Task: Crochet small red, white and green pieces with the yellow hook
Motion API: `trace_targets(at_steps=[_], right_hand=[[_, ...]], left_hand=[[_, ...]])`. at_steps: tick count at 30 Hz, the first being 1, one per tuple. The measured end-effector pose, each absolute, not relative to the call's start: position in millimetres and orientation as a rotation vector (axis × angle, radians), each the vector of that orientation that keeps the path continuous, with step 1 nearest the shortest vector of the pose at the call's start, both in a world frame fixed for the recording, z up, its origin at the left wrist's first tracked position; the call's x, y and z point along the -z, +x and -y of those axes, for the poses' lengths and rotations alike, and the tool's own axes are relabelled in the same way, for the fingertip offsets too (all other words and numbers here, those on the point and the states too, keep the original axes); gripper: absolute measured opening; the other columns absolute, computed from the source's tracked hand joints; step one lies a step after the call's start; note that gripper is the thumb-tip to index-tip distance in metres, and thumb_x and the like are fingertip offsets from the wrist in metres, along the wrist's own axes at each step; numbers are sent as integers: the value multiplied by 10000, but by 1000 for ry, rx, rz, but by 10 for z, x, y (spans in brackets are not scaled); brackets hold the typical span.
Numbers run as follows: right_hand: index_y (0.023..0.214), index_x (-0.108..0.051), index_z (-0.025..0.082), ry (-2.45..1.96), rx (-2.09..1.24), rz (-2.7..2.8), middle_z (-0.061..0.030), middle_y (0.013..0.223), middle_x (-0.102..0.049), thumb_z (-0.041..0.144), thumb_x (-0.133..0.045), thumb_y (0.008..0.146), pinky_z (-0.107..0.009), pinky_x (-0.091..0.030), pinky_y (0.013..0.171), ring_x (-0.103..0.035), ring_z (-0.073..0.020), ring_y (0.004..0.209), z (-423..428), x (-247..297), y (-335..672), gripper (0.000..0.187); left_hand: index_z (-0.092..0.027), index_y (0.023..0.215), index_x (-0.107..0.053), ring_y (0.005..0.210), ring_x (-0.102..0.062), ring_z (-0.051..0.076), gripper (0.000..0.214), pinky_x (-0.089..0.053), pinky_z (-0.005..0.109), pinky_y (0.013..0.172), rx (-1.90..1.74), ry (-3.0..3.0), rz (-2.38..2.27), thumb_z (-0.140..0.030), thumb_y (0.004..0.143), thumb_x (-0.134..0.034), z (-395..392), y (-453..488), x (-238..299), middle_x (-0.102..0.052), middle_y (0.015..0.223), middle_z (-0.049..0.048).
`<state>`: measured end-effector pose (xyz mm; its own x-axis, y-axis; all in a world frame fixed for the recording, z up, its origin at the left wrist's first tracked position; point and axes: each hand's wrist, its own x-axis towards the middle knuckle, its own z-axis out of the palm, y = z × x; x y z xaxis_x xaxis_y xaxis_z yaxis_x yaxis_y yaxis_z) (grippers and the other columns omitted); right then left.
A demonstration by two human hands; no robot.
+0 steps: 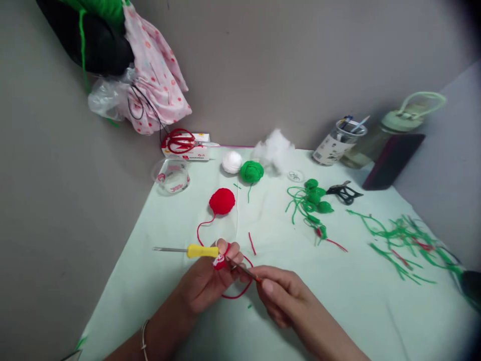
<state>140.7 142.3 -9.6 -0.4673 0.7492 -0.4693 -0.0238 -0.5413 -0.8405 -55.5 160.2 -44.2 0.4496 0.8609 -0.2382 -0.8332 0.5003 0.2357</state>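
Note:
My left hand [210,281] has its fingers closed round a small red-and-white crochet piece [219,261]. A yellow-handled hook tool [203,250] sticks out leftward beside this piece, its metal shaft pointing away from the fingers. In my right hand [281,296] a slim metal tool [244,271] is pinched, its far end against the left fingers at the piece; its tip is hidden. Red yarn [199,230] runs from a red yarn ball [222,201] to the left hand, and a loop of it hangs below between the hands.
White [232,162] and green [252,172] yarn balls lie behind, near white stuffing [276,150]. Scissors [182,141] rest on a box beside a clear bowl [173,178]. Rightward are green crochet pieces [314,196], yarn scraps [406,245], a pen cup [334,145], bottle [402,120] and phone [394,163].

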Motion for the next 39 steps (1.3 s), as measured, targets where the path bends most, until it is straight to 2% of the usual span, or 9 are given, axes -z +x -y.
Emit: trace_targets(at_steps=[9,18,27,32,39], right_hand=[[1070,-761,141,-1124,-2116,839,115,540,-324,689,-777,821,-239,-166,466,-223,-48,477,-1377,123,1312,601],[1083,-813,175,-1130,-2024,839,100,537,-375,673,-825,775,-259,-184,510,-290,-62,503,-1316,157,1255,586],[979,-792,152,-1090,-2068,686,110,520,-347,676,-859,727,-254,-166,500,-234,-57,503,-1299,135,1183,586],[913,-758,142,-1072,-2099,652,116,531,-309,667,-865,732,-249,-138,491,-188,-51,510,-1298,99,1163,566],[885,-718,136,-979,-2163,615,124,541,-262,648,-852,768,-249,-109,490,-146,-49,511,-1281,95,1141,542]], left_hand=[[-215,703,-733,802,-637,132,211,-531,279,811,-1040,104,-344,-207,773,-931,-1595,-542,458,-588,789,-19],[-214,640,-744,749,-664,106,236,-573,247,809,-1068,68,-368,-178,709,-966,-1587,-511,350,-622,738,-30],[-218,673,-745,777,-652,118,212,-562,251,795,-1069,101,-379,-194,769,-932,-1580,-514,410,-613,771,-21],[-207,642,-709,775,-626,118,270,-529,240,766,-1064,145,-412,-159,709,-966,-1548,-516,387,-575,772,-25],[-199,667,-659,798,-619,132,327,-505,248,738,-1065,182,-451,-228,700,-983,-1524,-519,382,-563,805,-19]])
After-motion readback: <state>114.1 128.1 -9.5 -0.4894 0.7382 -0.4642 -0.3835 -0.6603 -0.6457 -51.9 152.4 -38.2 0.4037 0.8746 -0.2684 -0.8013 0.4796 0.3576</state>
